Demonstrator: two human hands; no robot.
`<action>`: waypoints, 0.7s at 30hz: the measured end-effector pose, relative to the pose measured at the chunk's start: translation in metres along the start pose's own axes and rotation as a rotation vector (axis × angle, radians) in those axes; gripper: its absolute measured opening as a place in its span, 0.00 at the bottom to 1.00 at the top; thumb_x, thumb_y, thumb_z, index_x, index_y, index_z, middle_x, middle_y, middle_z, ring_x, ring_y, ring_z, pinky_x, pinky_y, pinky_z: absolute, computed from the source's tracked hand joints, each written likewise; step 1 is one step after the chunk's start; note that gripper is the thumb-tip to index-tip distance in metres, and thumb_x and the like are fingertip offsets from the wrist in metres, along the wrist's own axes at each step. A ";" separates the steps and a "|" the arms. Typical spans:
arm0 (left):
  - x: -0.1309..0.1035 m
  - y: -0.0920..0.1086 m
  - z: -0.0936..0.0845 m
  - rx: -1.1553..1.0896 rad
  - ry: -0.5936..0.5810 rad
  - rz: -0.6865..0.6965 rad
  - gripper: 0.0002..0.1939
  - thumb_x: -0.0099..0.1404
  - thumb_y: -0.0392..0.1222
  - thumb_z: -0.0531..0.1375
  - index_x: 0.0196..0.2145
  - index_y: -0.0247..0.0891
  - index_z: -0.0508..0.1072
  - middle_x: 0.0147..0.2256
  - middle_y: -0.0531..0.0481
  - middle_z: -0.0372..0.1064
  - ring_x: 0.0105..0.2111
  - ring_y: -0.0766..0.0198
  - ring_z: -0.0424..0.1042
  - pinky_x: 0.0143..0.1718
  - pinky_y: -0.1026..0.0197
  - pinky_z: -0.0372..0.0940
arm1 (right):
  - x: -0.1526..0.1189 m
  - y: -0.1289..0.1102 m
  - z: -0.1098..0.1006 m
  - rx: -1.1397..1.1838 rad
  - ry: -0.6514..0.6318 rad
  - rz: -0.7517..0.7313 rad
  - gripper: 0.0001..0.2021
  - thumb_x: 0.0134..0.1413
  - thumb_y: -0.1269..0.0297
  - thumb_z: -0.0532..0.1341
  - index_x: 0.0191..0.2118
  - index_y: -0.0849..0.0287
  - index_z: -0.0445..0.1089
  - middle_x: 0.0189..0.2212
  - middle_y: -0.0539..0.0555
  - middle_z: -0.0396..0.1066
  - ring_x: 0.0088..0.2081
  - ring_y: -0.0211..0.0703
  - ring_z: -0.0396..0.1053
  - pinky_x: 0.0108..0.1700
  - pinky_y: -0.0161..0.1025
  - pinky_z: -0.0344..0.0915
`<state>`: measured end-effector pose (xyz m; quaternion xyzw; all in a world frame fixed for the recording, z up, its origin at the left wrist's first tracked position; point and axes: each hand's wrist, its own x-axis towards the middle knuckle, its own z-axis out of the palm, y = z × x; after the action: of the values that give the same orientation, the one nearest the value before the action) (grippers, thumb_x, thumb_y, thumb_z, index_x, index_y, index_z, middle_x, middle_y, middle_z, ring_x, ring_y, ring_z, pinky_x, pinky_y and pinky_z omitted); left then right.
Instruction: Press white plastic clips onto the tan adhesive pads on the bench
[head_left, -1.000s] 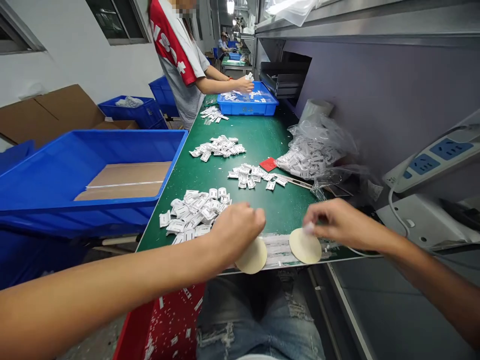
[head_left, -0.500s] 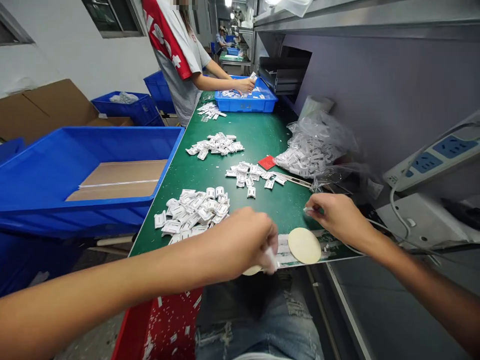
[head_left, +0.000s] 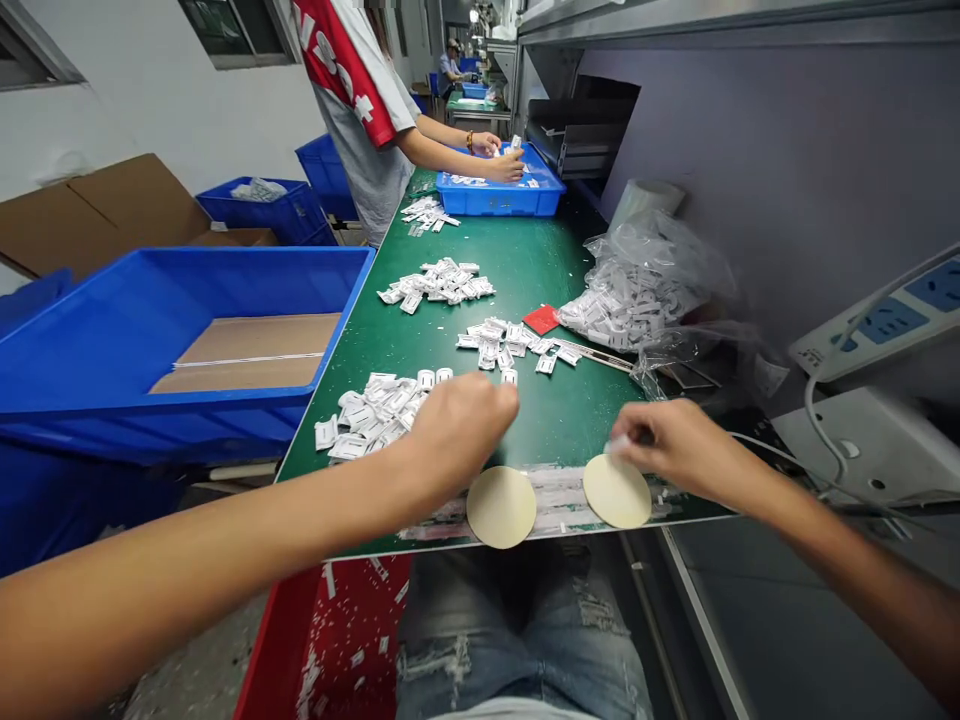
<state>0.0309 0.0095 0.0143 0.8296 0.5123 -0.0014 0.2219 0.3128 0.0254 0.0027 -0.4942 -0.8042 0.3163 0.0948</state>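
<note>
My left hand [head_left: 472, 425] is closed in a fist beside the right edge of the near pile of small white plastic pieces [head_left: 375, 410]; its fingertips are turned away, so anything in them is hidden. Between the thumb and fingers of my right hand [head_left: 671, 440] is a small white plastic piece [head_left: 618, 446], blurred, just above the top edge of a round cream disc [head_left: 616, 495]. A second cream disc [head_left: 501, 508] lies to the left of it, below my left hand. Both discs rest on a whitish, worn strip [head_left: 559, 497] along the green table's front edge.
More white pieces [head_left: 439, 283] lie farther back, with a red square [head_left: 541, 319] and a clear bag of pieces [head_left: 637, 300] on the right. A large blue bin [head_left: 247, 260] stands left. A co-worker's hands [head_left: 504, 160] are over a blue tray [head_left: 501, 203].
My left hand has lifted away from the front edge, up and left towards the near pile, uncovering the left disc. My right hand has lowered its white piece towards the right disc.
</note>
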 end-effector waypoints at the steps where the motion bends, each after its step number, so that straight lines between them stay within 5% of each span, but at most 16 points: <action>1: 0.000 -0.001 -0.001 0.009 0.018 -0.005 0.05 0.55 0.31 0.63 0.31 0.35 0.77 0.28 0.43 0.76 0.30 0.57 0.75 0.30 0.61 0.61 | 0.000 0.001 0.000 0.000 0.011 0.010 0.12 0.52 0.52 0.64 0.29 0.55 0.74 0.25 0.52 0.75 0.28 0.45 0.70 0.28 0.37 0.61; 5: 0.001 -0.002 -0.002 0.013 -0.083 0.052 0.04 0.52 0.31 0.65 0.28 0.37 0.77 0.26 0.49 0.75 0.28 0.61 0.74 0.27 0.64 0.59 | -0.001 0.003 0.002 0.009 -0.115 -0.011 0.11 0.48 0.52 0.67 0.28 0.55 0.74 0.22 0.49 0.73 0.25 0.42 0.68 0.26 0.36 0.59; 8: 0.002 -0.002 -0.001 0.037 -0.040 0.034 0.05 0.55 0.30 0.63 0.30 0.36 0.77 0.27 0.47 0.75 0.29 0.61 0.74 0.28 0.64 0.60 | -0.002 0.004 0.006 -0.030 0.020 0.035 0.11 0.52 0.54 0.64 0.29 0.56 0.74 0.25 0.51 0.74 0.27 0.43 0.69 0.28 0.37 0.59; 13: 0.002 0.001 -0.004 0.143 -0.013 0.017 0.06 0.54 0.32 0.64 0.32 0.36 0.77 0.27 0.46 0.74 0.29 0.60 0.73 0.29 0.63 0.60 | -0.001 0.010 0.006 -0.082 0.064 -0.035 0.09 0.51 0.55 0.64 0.29 0.54 0.74 0.24 0.51 0.73 0.27 0.44 0.69 0.27 0.37 0.59; 17: 0.006 -0.011 -0.029 0.241 0.141 -0.058 0.11 0.63 0.32 0.56 0.40 0.32 0.76 0.35 0.37 0.74 0.37 0.53 0.73 0.35 0.58 0.60 | 0.007 0.009 0.008 -0.105 0.223 -0.017 0.09 0.58 0.56 0.61 0.34 0.54 0.75 0.27 0.54 0.74 0.29 0.45 0.69 0.29 0.38 0.58; 21: 0.019 -0.032 -0.053 0.234 0.063 -0.051 0.06 0.61 0.40 0.62 0.35 0.38 0.78 0.30 0.47 0.76 0.31 0.60 0.73 0.30 0.62 0.57 | 0.032 -0.011 0.035 -0.029 0.143 -0.097 0.10 0.55 0.54 0.64 0.37 0.55 0.76 0.27 0.51 0.74 0.28 0.42 0.69 0.29 0.37 0.59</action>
<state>0.0010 0.0570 0.0463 0.8362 0.5363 -0.0407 0.1073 0.2730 0.0345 -0.0236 -0.4774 -0.8229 0.2635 0.1598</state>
